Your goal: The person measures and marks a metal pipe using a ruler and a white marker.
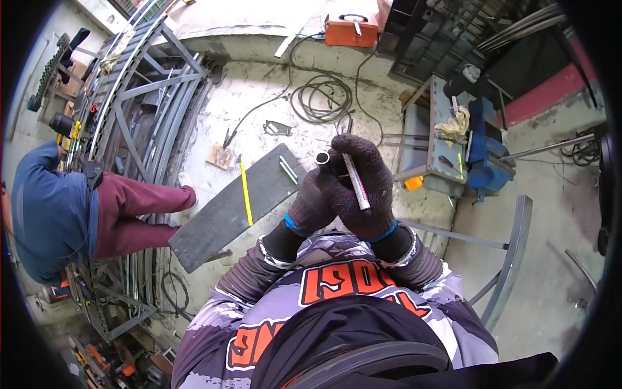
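Note:
Both my hands wear dark knit gloves with blue cuffs and meet in front of my chest. My left hand (313, 201) is closed around a short metal tube (322, 158), its open round end facing up. In my right hand (366, 188) a white marker pen (356, 181) lies slanted between thumb and fingers, its dark end pointing toward me. Below them on the left is a dark board (220, 214), with a yellow strip (246, 193) and two short metal pieces (288, 169) on it.
A person (58, 201) bends over a metal rack (149, 97) at the left. Coiled cable (321, 98) and an orange case (350, 30) are ahead. At the right stand a metal workbench (414, 148), a blue vise (487, 152) and a steel frame (512, 259).

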Action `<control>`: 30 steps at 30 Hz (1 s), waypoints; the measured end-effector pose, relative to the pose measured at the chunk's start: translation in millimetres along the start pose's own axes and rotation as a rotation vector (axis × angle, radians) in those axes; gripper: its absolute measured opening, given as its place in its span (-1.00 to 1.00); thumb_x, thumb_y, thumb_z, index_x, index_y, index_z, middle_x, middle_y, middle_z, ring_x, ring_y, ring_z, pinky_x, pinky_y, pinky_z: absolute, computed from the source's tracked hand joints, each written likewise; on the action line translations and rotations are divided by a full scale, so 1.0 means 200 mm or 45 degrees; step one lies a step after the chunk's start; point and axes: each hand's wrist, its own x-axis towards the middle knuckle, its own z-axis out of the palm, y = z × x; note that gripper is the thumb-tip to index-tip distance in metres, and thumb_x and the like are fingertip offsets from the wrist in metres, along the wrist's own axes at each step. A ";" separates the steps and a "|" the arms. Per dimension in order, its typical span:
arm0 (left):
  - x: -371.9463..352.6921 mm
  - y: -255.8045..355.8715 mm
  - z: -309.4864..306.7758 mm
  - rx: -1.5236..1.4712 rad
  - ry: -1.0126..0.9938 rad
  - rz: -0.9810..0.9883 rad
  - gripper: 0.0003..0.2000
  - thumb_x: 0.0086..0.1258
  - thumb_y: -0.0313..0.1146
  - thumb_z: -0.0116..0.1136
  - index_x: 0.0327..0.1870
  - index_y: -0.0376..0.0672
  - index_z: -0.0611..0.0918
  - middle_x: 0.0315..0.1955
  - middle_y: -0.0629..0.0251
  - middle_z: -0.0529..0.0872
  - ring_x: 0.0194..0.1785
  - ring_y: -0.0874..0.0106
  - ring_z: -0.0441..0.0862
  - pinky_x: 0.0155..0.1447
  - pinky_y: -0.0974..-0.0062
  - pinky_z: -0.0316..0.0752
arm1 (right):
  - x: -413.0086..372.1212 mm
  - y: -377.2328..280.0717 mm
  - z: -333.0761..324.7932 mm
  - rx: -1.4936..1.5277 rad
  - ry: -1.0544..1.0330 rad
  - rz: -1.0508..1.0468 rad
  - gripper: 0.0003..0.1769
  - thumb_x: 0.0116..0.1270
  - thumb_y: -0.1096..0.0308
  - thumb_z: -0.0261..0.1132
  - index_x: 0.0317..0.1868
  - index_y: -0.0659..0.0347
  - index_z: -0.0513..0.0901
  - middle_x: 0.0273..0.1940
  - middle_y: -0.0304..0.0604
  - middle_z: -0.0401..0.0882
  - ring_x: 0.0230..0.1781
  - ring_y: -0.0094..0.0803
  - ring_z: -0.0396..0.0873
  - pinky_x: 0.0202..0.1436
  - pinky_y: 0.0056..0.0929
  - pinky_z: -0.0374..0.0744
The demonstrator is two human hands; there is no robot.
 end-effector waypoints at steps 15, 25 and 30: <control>-0.05 0.24 -0.21 -0.483 -0.163 -0.519 -0.70 0.49 -0.23 0.27 0.05 -0.25 0.61 -0.40 0.41 0.64 -0.36 0.61 0.58 -0.26 0.56 0.51 | 0.13 -0.12 -0.01 0.141 0.043 0.317 -0.47 0.15 0.59 0.32 0.20 0.28 0.52 -0.10 -0.05 0.72 -0.05 -0.30 0.71 0.05 -0.37 0.67; -0.13 0.25 -0.22 -0.872 0.036 -0.574 -0.69 0.56 -0.33 0.11 0.19 -0.32 0.56 -0.36 0.40 0.58 -0.33 0.55 0.57 -0.21 0.54 0.51 | 0.12 -0.11 0.03 0.456 -0.015 0.357 -0.44 0.25 0.61 0.34 0.27 0.27 0.45 -0.01 -0.01 0.72 0.05 -0.27 0.71 0.12 -0.36 0.67; -0.17 0.20 -0.18 -0.807 0.140 -0.442 -0.64 0.54 -0.29 0.17 0.23 -0.30 0.55 -0.28 0.31 0.65 -0.28 0.53 0.61 -0.16 0.52 0.52 | 0.10 -0.09 0.07 0.510 0.062 0.354 -0.39 0.19 0.57 0.33 0.30 0.30 0.44 0.00 -0.01 0.69 0.00 -0.24 0.70 0.13 -0.28 0.66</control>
